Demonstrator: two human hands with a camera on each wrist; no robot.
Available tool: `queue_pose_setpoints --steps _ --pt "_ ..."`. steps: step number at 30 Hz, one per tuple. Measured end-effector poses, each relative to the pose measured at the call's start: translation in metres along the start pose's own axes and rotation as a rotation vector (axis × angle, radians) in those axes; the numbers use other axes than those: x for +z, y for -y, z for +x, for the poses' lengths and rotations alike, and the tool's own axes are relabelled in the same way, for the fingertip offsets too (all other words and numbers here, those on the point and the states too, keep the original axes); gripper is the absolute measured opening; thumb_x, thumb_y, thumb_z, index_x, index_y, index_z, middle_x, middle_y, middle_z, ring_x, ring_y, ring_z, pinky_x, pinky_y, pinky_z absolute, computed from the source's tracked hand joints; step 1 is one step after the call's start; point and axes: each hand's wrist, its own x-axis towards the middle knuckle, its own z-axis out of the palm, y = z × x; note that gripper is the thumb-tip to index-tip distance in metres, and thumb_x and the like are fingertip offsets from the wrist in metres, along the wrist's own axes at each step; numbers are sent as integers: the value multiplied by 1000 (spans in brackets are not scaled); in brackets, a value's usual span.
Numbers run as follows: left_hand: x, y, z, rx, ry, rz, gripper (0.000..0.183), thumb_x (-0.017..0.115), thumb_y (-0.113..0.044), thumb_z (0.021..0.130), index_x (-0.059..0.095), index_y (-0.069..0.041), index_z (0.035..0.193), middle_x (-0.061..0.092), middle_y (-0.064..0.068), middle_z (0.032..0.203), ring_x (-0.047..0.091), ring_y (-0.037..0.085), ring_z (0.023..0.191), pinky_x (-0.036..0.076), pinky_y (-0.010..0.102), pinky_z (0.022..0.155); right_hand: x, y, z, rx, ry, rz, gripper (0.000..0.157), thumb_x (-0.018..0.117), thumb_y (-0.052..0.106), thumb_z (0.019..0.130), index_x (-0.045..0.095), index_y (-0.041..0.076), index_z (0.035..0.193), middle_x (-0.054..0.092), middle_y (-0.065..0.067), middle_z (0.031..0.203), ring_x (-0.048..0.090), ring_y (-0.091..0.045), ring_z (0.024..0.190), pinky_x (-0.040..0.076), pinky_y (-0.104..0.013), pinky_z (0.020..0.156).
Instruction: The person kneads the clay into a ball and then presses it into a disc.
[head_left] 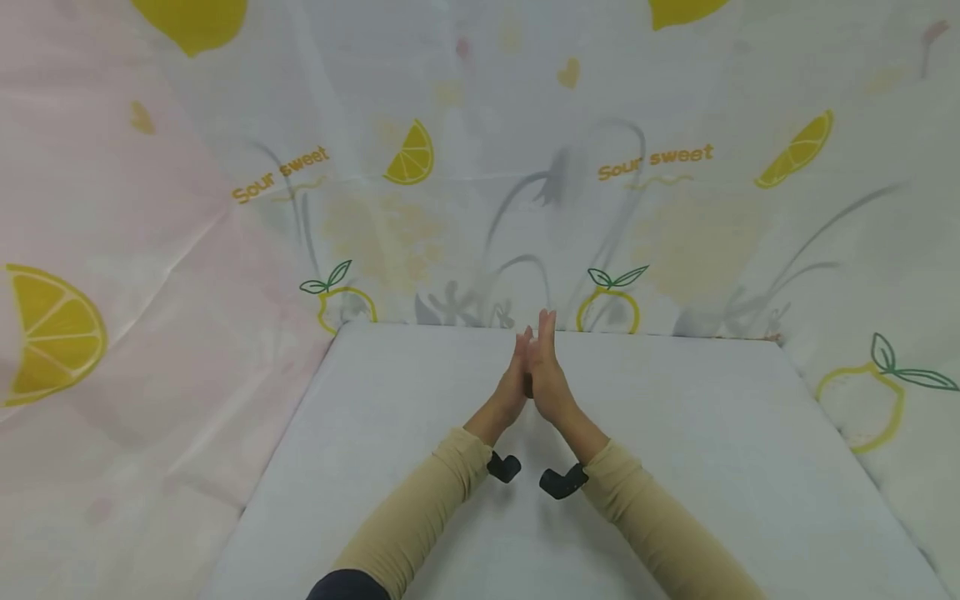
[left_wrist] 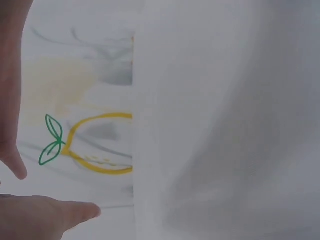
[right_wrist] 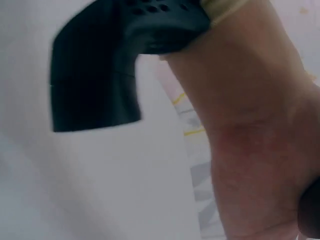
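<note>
In the head view my left hand point(head_left: 510, 390) and right hand point(head_left: 551, 385) meet palm to palm above the white table, fingers straight and pointing up and away. A small dark object point(head_left: 528, 387) shows between the heels of the palms; most of it is hidden, and its kind cannot be told. At the right edge of the right wrist view a rounded black piece point(right_wrist: 310, 212) lies against the palm side of a hand. Two thumbs reach in from the left of the left wrist view, apart from each other.
Each wrist carries a black camera mount point(head_left: 504, 467) beside a beige sleeve point(head_left: 427, 508). Beneath the hands spreads a white tabletop point(head_left: 690, 417). Behind and at the sides hangs a pale cloth point(head_left: 480, 125) printed with lemons and "Sour sweet" lettering.
</note>
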Motion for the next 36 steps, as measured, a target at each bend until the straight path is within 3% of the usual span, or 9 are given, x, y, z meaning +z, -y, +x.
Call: queue_pose_setpoints --steps 7,14,20,27,31,36 --pt "5 3 -3 36 176 -81 88 3 -75 98 -2 -17 165 -3 0 171 -2 21 156 4 51 124 -11 -13 16 -16 -75 -25 79 19 53 110 -17 3 159 -3 -11 170 -2 -25 156 3 -45 125" --pt "5 -2 -4 29 194 -119 97 5 -80 94 -10 -14 163 -5 4 171 -6 23 156 -2 58 122 -21 -27 16 66 -68 -38 80 14 57 109 -19 4 159 -6 -12 170 -3 -27 156 2 -48 125" --pt "0 -8 -5 38 134 -97 93 5 -82 93 -9 -23 164 -11 -1 171 -10 22 156 -7 64 119 -20 -33 12 94 -34 -35 71 17 47 111 -20 10 160 -9 -8 171 -7 -25 156 -1 -53 124" --pt "-2 -15 1 100 -26 -15 81 11 -82 95 3 -39 164 -6 -9 170 -3 21 156 -4 60 121 -9 -31 0 109 4 -94 67 20 38 113 -17 9 161 -9 -5 170 -12 -29 155 -4 -61 121" --pt "-3 -16 6 124 -118 69 77 9 -74 99 5 -35 164 -4 -10 170 -5 17 156 2 58 122 2 -27 -8 64 23 -92 66 23 33 113 -17 10 161 -8 -4 171 -10 -27 155 -1 -59 122" --pt "-3 -14 8 61 -162 41 79 12 -71 100 1 -26 165 -7 -4 171 -9 20 156 -2 58 122 11 -17 -13 -5 34 -67 66 27 20 113 -17 8 160 -7 -6 170 -8 -28 155 2 -58 122"
